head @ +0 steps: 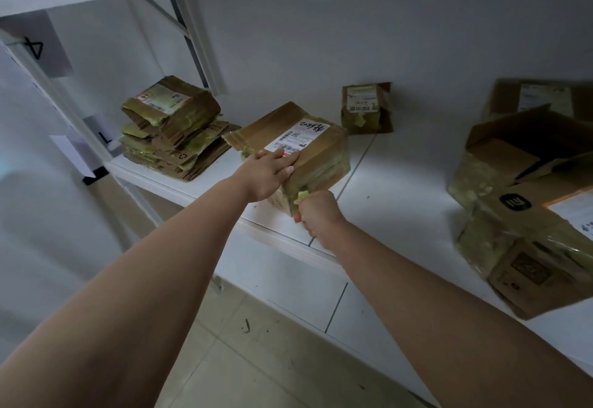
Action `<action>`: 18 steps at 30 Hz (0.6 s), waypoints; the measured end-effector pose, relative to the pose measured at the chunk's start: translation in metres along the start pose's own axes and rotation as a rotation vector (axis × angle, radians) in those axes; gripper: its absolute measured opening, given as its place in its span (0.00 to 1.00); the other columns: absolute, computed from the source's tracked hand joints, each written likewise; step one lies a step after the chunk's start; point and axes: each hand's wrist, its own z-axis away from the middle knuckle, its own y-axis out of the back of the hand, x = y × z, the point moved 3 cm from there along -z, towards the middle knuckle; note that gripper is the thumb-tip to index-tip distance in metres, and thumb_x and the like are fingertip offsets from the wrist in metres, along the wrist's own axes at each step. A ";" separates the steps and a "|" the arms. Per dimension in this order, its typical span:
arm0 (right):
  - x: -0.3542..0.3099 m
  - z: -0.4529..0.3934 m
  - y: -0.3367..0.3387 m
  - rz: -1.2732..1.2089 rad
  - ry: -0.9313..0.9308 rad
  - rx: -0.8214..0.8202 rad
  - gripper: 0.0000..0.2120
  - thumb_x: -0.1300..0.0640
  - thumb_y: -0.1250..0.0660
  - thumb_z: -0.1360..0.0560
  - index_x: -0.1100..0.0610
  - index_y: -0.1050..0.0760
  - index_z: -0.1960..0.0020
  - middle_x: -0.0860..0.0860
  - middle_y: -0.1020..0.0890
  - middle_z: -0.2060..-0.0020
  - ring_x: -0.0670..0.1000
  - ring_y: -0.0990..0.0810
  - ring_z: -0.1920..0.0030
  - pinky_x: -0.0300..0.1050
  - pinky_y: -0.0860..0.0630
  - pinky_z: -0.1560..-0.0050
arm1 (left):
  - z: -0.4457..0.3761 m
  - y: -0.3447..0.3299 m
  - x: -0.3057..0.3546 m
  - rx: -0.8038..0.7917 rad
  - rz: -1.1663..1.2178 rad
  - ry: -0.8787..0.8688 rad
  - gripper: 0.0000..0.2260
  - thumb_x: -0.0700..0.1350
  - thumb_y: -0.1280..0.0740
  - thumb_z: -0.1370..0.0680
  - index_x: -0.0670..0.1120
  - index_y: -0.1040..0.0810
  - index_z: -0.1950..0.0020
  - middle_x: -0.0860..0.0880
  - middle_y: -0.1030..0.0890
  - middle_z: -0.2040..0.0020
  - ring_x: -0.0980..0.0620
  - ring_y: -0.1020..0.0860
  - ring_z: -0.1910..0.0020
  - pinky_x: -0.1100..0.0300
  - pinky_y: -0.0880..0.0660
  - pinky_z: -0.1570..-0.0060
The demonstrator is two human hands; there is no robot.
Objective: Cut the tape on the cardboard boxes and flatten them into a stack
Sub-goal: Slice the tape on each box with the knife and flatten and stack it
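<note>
Cardboard box being worked: taped box (308, 151), brown, centre of the frame, standing on the white shelf (394, 212) near its front edge; white shipping label (296, 136) with handwriting on top.
Left hand: left hand (268, 172) laid on the top near corner of the box, fingers (282, 154) fairly straight and close together, pressing over the label's lower end, thumb down the box's near side.
Right hand: right hand (317, 212) just below the box's near corner, fingers curled tight round a small cutter (301, 199); pale green tip poking up against the taped corner, reddish part at the bottom of the fist.
Flattened stack: stack of flattened boxes (175, 128), left of centre on the same shelf, close to the box, uneven, topmost piece labelled.
Small box: small taped box (365, 107) against the wall, behind and right of the box, apart from it.
Right edge: open box (526, 154) with flaps up; below it a taped carton (529, 247) with a black logo.
Floor: pale tiled floor (256, 359), bottom centre, under the shelf.
</note>
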 end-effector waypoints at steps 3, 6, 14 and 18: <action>0.004 0.012 -0.002 -0.015 -0.027 -0.057 0.08 0.62 0.45 0.25 0.61 0.28 0.49 0.53 0.24 0.74 0.48 0.40 0.79 0.32 0.45 0.79 | -0.002 -0.002 -0.002 0.002 -0.017 0.004 0.21 0.52 0.54 0.15 0.55 0.49 0.21 0.45 0.49 0.21 0.42 0.51 0.22 0.53 0.56 0.27; 0.004 0.024 0.002 -0.057 -0.046 -0.102 0.10 0.63 0.44 0.24 0.63 0.27 0.46 0.54 0.26 0.73 0.47 0.41 0.81 0.31 0.47 0.79 | -0.001 -0.003 0.001 0.028 -0.052 0.013 0.22 0.52 0.54 0.15 0.54 0.49 0.21 0.45 0.49 0.21 0.40 0.49 0.23 0.52 0.55 0.26; -0.017 0.027 0.039 -0.198 0.005 -0.025 0.08 0.65 0.40 0.24 0.63 0.25 0.60 0.54 0.32 0.75 0.43 0.42 0.87 0.30 0.48 0.83 | -0.006 0.000 0.005 0.087 -0.019 0.025 0.22 0.58 0.52 0.17 0.60 0.45 0.23 0.53 0.42 0.22 0.41 0.38 0.28 0.50 0.42 0.31; -0.017 0.018 0.073 -0.076 -0.018 -0.032 0.08 0.62 0.41 0.22 0.63 0.25 0.54 0.53 0.32 0.74 0.44 0.42 0.85 0.31 0.47 0.81 | -0.011 0.000 0.013 0.094 -0.135 -0.107 0.20 0.54 0.45 0.18 0.64 0.41 0.25 0.53 0.39 0.23 0.42 0.35 0.31 0.48 0.38 0.34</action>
